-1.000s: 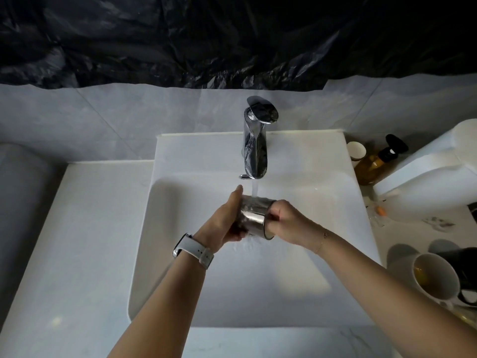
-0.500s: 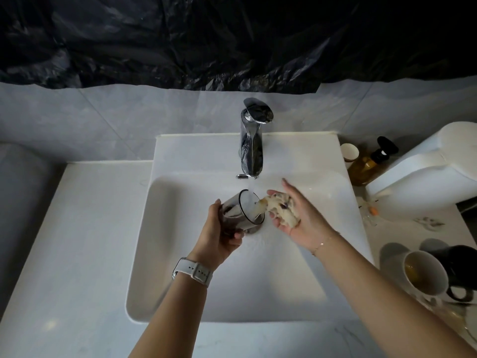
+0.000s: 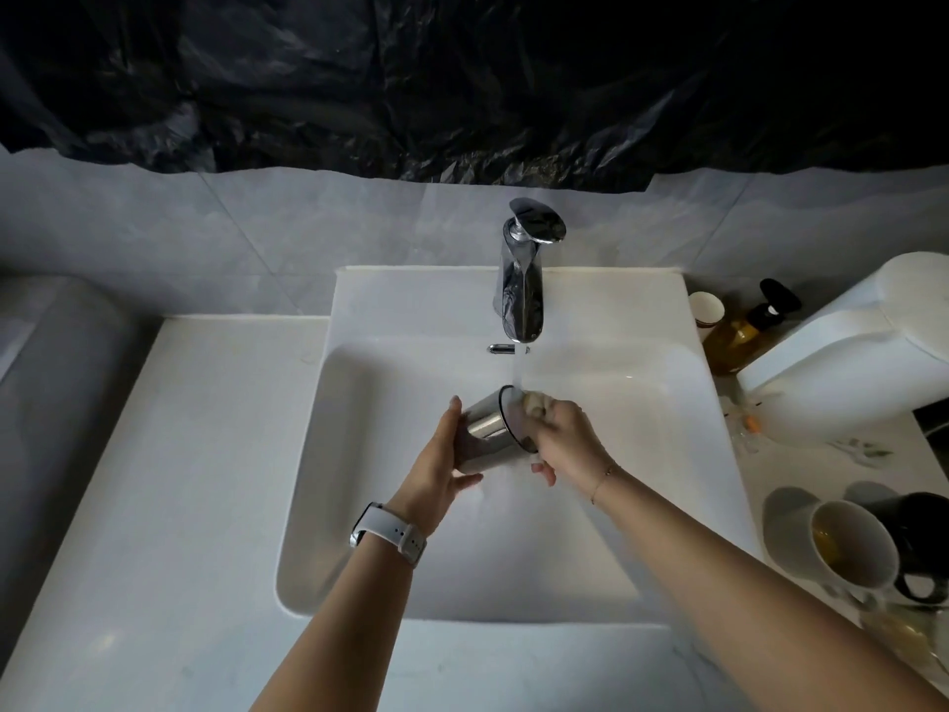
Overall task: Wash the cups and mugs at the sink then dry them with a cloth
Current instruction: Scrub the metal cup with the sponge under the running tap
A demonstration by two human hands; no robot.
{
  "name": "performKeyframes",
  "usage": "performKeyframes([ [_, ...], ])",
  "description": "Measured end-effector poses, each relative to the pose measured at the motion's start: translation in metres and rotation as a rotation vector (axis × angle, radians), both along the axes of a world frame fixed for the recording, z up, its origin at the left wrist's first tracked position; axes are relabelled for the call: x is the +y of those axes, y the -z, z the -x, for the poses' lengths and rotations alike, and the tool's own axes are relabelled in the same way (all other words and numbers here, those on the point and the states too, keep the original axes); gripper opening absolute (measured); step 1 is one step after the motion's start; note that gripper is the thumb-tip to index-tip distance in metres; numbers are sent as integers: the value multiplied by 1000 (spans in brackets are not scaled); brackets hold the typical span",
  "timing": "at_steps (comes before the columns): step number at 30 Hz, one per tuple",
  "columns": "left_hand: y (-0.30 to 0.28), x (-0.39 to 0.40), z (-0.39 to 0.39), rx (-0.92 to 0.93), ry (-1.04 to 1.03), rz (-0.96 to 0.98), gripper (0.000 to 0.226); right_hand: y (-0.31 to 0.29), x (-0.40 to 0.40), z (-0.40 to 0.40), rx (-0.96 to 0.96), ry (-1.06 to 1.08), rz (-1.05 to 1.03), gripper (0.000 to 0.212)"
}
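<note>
A: Where is the shiny steel cup (image 3: pixel 485 429)?

B: Over the basin of the white rectangular sink (image 3: pixel 359 506), tipped on its side with the mouth turned to the right, just under the chrome tap (image 3: pixel 521 280). Water runs from the spout and lands at the rim.

A: And the hands?

B: The left hand (image 3: pixel 436 465), a white-strapped watch (image 3: pixel 390 534) on its wrist, is wrapped round the cup's base and wall, fingers curled behind it, thumb below. The right hand (image 3: pixel 562 439) is clenched on a pale, wet sponge or cloth (image 3: pixel 534 400) and presses it into the cup's mouth. Which of the two it is, I cannot tell; the picture is blurred there.

A: What stands on the tabletop?

B: To the right of the sink, near the lower edge, a white ceramic mug (image 3: pixel 847 549) lies tilted, with a yellowish residue inside. A black mug (image 3: pixel 919 547) sits touching it on the far side, handle toward the camera. Further back, by the wall, an amber pump bottle with a black head (image 3: pixel 744 331) stands beside a small pale paper cup (image 3: pixel 706 310). A large white plastic object (image 3: pixel 862 362) fills the right corner.

A: The wall?

B: Grey tile, with crumpled black plastic sheeting (image 3: pixel 462 79) hung above it.
</note>
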State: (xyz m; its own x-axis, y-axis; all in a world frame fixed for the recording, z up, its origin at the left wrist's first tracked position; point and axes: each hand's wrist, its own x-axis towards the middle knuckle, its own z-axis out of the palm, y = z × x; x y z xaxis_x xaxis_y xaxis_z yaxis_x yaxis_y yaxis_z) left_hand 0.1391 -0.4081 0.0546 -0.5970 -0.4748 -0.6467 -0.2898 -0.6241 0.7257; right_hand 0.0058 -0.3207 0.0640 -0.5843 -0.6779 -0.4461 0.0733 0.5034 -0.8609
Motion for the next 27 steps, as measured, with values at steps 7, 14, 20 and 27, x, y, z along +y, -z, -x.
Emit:
performKeyframes([
  [7, -3, -6, -20, -16, 358, 886, 86, -13, -9, -3, -3, -212, -72, 21],
  [14, -4, -14, -30, -57, -54, 715, 65, -31, -22, 9, -204, 7, 166, 18],
  [20, -16, -51, -23, -55, -245, 869, 76, -28, -35, 13, -878, 105, 343, 27],
  [27, -37, -109, 16, -81, -298, 991, 74, -14, -64, 13, -928, 284, 161, 41],
])
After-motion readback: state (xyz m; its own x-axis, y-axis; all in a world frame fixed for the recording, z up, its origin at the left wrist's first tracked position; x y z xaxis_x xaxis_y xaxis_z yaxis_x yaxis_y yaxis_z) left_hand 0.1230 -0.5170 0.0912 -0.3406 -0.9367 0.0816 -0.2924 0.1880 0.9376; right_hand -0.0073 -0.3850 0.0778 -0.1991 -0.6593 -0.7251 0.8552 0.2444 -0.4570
